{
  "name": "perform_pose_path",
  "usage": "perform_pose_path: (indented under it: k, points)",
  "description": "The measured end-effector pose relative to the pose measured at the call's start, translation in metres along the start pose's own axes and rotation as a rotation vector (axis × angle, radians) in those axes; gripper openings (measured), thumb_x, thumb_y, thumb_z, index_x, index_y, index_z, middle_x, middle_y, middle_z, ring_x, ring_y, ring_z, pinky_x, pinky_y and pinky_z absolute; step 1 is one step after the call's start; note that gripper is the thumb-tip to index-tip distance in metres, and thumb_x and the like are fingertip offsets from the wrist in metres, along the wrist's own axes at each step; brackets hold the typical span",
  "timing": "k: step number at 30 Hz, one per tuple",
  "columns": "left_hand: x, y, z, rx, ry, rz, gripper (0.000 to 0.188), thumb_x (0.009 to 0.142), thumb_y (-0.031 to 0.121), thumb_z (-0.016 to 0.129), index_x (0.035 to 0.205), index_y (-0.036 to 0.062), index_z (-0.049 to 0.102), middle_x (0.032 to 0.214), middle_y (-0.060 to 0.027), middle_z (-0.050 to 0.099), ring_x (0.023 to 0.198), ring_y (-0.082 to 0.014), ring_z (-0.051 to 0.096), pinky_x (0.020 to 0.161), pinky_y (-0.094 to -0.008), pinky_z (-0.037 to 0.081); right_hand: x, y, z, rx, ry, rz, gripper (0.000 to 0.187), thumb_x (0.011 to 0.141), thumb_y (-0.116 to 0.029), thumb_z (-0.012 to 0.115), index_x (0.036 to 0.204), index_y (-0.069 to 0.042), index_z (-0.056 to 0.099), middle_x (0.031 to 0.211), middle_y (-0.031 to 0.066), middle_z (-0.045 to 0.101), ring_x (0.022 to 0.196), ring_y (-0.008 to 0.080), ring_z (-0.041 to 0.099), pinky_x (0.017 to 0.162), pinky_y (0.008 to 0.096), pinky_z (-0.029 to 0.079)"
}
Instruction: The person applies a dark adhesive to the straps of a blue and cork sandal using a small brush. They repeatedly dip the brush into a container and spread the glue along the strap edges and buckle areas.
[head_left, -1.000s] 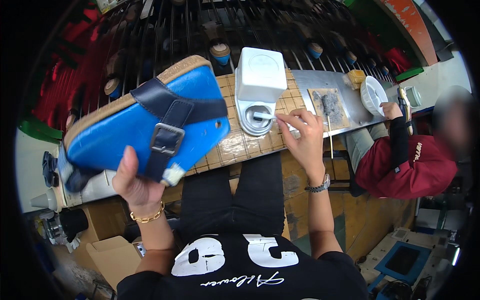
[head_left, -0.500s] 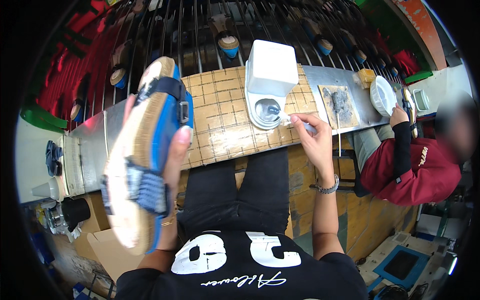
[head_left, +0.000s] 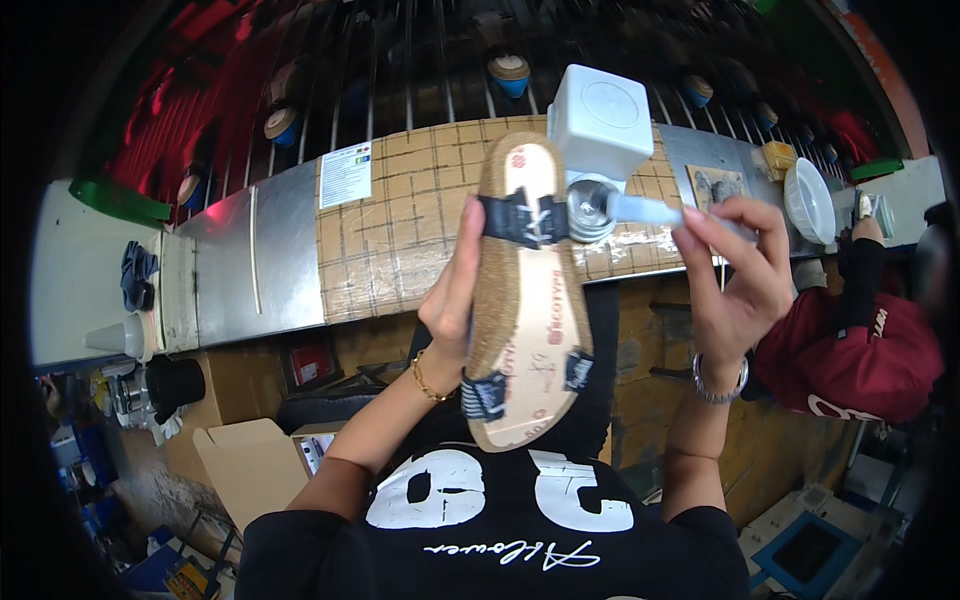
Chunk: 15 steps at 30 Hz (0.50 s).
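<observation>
Dark fisheye rim, red glow upper left, glare on checked board [head_left: 400, 230], pale tool [head_left: 648, 211] blurred

My left forearm [head_left: 375, 428] slants upward to the right; my left hand [head_left: 452, 300] is raised in a grip, one straight digit pointing up. My right forearm [head_left: 697, 450] stands nearly upright; my right hand [head_left: 745, 285] points leftward, thumb [head_left: 702, 272] and fingertips [head_left: 692, 216] pinched close, the knuckles bent.
</observation>
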<state>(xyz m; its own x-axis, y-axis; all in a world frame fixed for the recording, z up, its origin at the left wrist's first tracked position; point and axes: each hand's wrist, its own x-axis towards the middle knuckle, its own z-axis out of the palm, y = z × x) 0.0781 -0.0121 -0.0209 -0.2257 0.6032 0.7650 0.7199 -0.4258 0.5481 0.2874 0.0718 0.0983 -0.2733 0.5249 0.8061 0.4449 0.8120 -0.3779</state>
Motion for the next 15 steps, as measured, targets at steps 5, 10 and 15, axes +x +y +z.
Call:
perform_pose_path:
  k: [5, 10, 15]
  points:
    - [0.024, 0.020, -0.006, 0.070, 0.034, 0.066, 0.083, 0.076, 0.019, 0.085, 0.140, -0.0132, 0.044, 0.119, -0.0270, 0.066, 0.100, -0.0296, 0.070, 0.082, -0.0327, 0.060, -0.007, -0.029, -0.005, 0.171, -0.172, 0.163, 0.027, 0.069, -0.002, 0.083, 0.095, -0.012, 0.082, 0.084, 0.0040, 0.062, 0.076, 0.0133, 0.057, 0.065, 0.0250, 0.040]
    - [0.030, 0.027, -0.013, 0.001, -0.002, 0.083, 0.065, 0.082, 0.009, 0.077, 0.135, -0.0149, 0.049, 0.133, -0.0372, 0.054, 0.119, -0.0398, 0.063, 0.093, -0.0384, 0.057, 0.001, -0.030, 0.003, 0.095, -0.088, 0.102, 0.027, 0.069, -0.001, 0.082, 0.094, -0.011, 0.082, 0.080, 0.0029, 0.060, 0.073, 0.0125, 0.055, 0.064, 0.0252, 0.039]
    - [0.030, 0.023, -0.009, 0.076, 0.044, 0.224, 0.051, 0.085, 0.000, 0.070, 0.132, -0.0120, 0.054, 0.130, -0.0381, 0.056, 0.105, -0.0376, 0.070, 0.083, -0.0335, 0.060, 0.022, -0.026, 0.004, 0.056, 0.012, -0.041, 0.031, 0.066, 0.002, 0.083, 0.094, -0.011, 0.082, 0.080, 0.0030, 0.059, 0.072, 0.0126, 0.055, 0.061, 0.0231, 0.039]
